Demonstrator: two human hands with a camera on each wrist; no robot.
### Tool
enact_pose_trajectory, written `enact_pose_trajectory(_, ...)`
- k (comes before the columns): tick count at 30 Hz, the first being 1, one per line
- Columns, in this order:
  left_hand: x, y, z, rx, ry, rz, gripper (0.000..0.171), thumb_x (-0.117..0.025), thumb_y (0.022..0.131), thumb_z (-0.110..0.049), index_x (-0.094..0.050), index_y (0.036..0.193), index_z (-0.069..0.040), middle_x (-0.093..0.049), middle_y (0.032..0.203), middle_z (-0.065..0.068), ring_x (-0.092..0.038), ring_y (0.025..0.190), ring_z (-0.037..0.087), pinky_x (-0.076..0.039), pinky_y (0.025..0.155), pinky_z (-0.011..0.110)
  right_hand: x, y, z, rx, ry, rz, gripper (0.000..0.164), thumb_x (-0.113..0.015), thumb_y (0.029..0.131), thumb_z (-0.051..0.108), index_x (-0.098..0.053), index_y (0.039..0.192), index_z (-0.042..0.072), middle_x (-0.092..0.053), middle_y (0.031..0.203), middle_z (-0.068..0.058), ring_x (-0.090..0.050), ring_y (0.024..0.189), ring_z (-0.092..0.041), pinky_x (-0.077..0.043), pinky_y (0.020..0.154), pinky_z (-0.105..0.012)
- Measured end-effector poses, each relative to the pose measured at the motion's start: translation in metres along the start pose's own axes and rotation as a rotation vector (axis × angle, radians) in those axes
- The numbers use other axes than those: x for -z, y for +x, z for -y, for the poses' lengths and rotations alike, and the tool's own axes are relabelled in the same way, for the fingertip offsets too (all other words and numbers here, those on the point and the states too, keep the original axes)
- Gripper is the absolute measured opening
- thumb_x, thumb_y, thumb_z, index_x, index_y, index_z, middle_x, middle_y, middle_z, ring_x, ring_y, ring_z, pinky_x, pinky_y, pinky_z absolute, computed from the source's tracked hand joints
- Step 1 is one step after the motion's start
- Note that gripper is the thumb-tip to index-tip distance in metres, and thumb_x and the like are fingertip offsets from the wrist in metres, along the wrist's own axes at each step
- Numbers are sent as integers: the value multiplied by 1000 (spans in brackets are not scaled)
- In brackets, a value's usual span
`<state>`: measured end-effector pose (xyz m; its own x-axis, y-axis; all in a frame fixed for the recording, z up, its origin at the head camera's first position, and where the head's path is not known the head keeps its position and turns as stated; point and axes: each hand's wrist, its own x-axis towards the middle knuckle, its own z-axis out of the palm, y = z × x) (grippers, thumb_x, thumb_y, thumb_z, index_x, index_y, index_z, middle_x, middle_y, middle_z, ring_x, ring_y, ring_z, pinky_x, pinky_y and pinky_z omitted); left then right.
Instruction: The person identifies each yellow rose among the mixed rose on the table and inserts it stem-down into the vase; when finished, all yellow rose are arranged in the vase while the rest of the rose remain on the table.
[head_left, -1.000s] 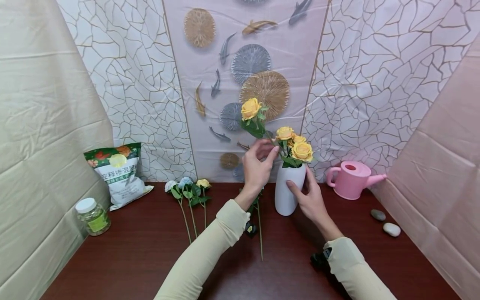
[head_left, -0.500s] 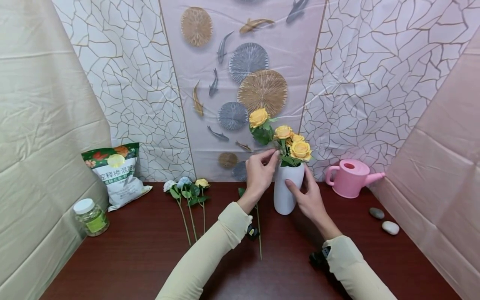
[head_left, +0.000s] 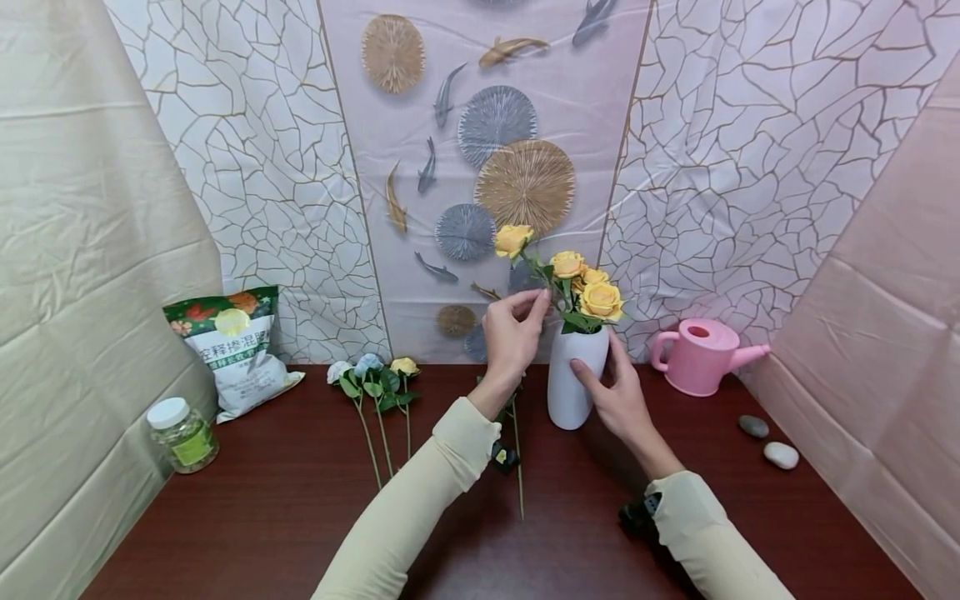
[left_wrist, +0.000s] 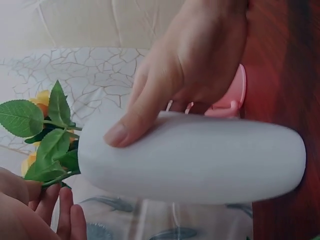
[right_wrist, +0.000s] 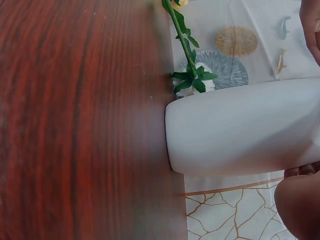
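A white vase (head_left: 572, 379) stands upright on the dark table, with several yellow roses (head_left: 602, 301) in its mouth. My right hand (head_left: 624, 396) grips the vase's right side, the thumb lying along its front near the rim in the left wrist view. Just left of the mouth, my left hand (head_left: 516, 333) pinches the green stem (left_wrist: 61, 176) of another yellow rose (head_left: 513, 241). That bloom leans out to the left, apart from the others. The stem's lower end runs to the vase's rim in the left wrist view. Leaves hide part of the mouth.
White, blue and yellow roses (head_left: 368, 364) lie on the left. Another stem (head_left: 520, 467) lies beneath my left forearm. A printed bag (head_left: 247, 350) and a lidded jar (head_left: 183, 433) stand far left. On the right are a pink watering can (head_left: 703, 358) and two stones (head_left: 782, 455).
The rose in my left hand has come down towards the vase, and its bloom has turned and tipped outward to the left. My right hand stays on the vase.
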<state>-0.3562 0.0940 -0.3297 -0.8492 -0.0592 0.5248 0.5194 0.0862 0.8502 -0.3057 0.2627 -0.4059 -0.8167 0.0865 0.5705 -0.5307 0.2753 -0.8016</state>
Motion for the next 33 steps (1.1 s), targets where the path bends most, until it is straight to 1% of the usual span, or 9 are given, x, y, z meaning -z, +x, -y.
enact_pose_trajectory(4,-5,-3,2,46,-2,19,16,-74,92,-35,-80,102,-24,-79,88,-7,-74,79,5,-58,66,25,1,0,1,-10,4,4,70,-72,94,19,-37,154,26,-51,148,-6,-51,129,-9,-47,99,-13)
enact_pose_trajectory(6,-6,-5,4,58,23,31,15,-74,92,-36,-80,101,-26,-78,89,-10,-72,79,2,-58,66,25,1,0,2,-20,-6,8,69,-72,94,20,-37,154,24,-51,147,-7,-51,129,-10,-47,99,-14)
enact_pose_trajectory(10,-8,-8,10,67,82,47,12,-74,91,-37,-80,100,-31,-76,87,-15,-68,79,-1,-57,65,24,0,0,6,-33,-41,10,69,-71,95,21,-36,155,21,-49,150,-5,-50,132,-12,-46,102,-16)
enact_pose_trajectory(13,-8,-8,12,44,70,40,12,-75,91,-35,-78,101,-29,-75,87,-14,-68,79,2,-57,65,25,0,1,9,-35,-60,12,70,-71,95,20,-35,155,19,-49,150,-5,-48,133,-12,-45,103,-17)
enact_pose_trajectory(18,-10,-3,7,-45,-16,9,20,-74,92,-39,-74,106,-25,-74,95,-10,-69,86,9,-59,73,28,1,1,9,-37,-67,13,69,-71,95,21,-36,154,17,-51,148,-7,-49,132,-12,-45,104,-17)
enact_pose_trajectory(21,-12,0,4,-67,-10,4,20,-73,93,-39,-75,107,-25,-75,97,-10,-70,87,9,-59,74,26,2,1,8,-35,-66,9,68,-71,95,20,-37,154,17,-52,147,-7,-50,131,-12,-45,103,-17)
enact_pose_trajectory(26,-17,3,8,-40,27,7,15,-74,93,-34,-77,102,-23,-76,92,-10,-70,83,4,-58,70,22,4,0,7,-38,-64,8,68,-72,94,21,-38,153,18,-52,146,-6,-50,130,-11,-45,104,-19)
enact_pose_trajectory(29,-19,5,11,-25,50,7,12,-74,93,-34,-77,100,-25,-76,90,-10,-70,81,1,-59,71,20,4,-1,7,-37,-66,8,67,-72,94,21,-39,152,18,-53,145,-6,-51,131,-13,-44,106,-23)
enact_pose_trajectory(33,-23,7,14,2,63,14,11,-74,92,-35,-78,100,-28,-76,90,-10,-70,80,0,-59,71,20,4,-1,8,-38,-78,8,70,-72,94,23,-36,155,20,-50,150,-6,-49,135,-16,-43,109,-27)
